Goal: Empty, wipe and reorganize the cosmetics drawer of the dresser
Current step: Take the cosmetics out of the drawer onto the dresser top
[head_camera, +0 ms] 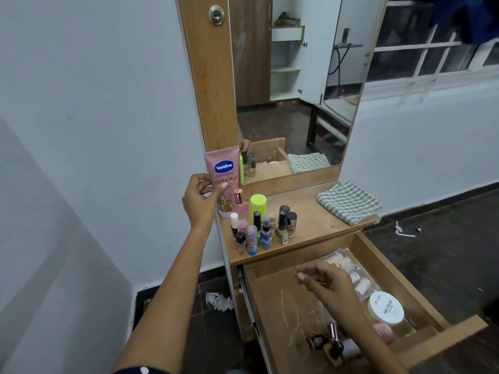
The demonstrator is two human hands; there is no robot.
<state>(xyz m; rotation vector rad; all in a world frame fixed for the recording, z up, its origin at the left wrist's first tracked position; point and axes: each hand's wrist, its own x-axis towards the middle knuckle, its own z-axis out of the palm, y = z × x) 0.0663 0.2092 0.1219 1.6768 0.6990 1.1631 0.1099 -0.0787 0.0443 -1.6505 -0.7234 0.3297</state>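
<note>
My left hand (198,199) grips a pink Vaseline tube (222,171), standing cap-down at the back left corner of the dresser top (310,222). Beside it stand a pink spray bottle (240,205), a lime-green capped bottle (258,205) and several small nail polish bottles (282,225). My right hand (328,283) hovers over the open drawer (272,306) with its fingers loosely curled and nothing in them. In the drawer lie a white nail polish remover jar (386,307), a clear pouch of small items (351,268) and a few small bottles (328,342) near the front.
A folded green-checked cloth (348,202) lies on the right of the dresser top. The mirror (297,85) rises behind it. Scraps of white paper (218,300) lie on the dark floor left of the dresser. A white wall runs along the left.
</note>
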